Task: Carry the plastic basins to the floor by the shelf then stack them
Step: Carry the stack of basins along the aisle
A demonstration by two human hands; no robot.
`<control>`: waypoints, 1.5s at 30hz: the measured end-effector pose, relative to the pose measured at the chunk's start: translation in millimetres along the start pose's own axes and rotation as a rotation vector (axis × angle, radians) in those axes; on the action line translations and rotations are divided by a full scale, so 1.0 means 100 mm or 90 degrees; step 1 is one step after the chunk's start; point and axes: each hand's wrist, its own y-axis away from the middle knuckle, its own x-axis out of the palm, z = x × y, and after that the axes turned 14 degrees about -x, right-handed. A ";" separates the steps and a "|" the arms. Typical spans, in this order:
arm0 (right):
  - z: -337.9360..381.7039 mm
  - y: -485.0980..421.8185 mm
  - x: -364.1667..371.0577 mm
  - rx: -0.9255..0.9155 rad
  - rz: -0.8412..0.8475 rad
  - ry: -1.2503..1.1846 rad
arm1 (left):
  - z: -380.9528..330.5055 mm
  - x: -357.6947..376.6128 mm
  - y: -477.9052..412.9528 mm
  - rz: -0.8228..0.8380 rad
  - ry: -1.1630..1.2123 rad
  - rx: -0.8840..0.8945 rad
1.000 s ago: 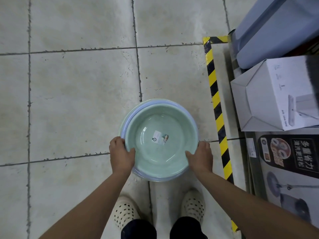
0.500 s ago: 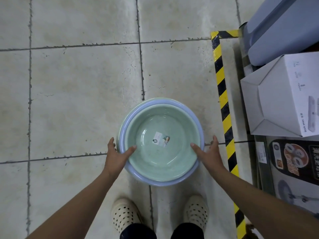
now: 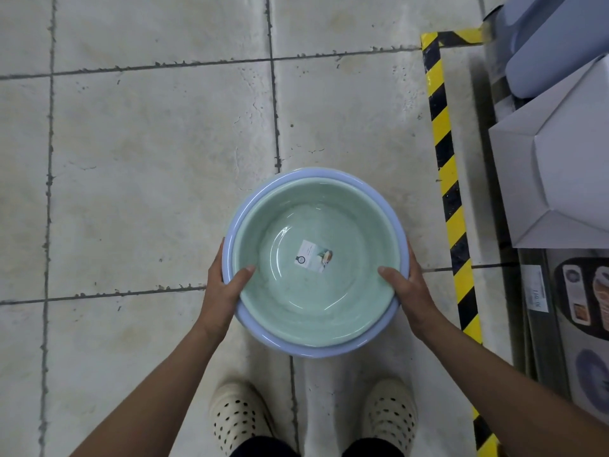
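While both hands grip, nested basins (image 3: 316,258) face upward.

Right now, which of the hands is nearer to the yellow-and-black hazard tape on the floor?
Right. The right hand grips the stacked basins' right rim, just left of the hazard tape. The left hand grips the opposite rim, with the green basin and blue basin between it and the tape.

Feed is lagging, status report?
Left hand, right hand grip round blue plastic basin. Green plastic basin nested inside. Nothing blocking.
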 end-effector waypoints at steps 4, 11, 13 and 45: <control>-0.05 0.03 0.03 -0.066 -0.014 0.035 | 0.07 -0.07 -0.04 0.008 -0.004 -0.001; 0.03 0.14 0.02 -0.087 -0.025 0.000 | 0.14 -0.10 0.06 0.016 -0.016 0.024; 0.14 0.24 0.00 -0.092 -0.022 -0.007 | 0.14 -0.12 0.15 0.016 -0.016 0.032; 7.86 2.65 0.18 -0.262 0.083 -0.076 | -5.39 -2.13 5.19 -0.032 0.146 0.130</control>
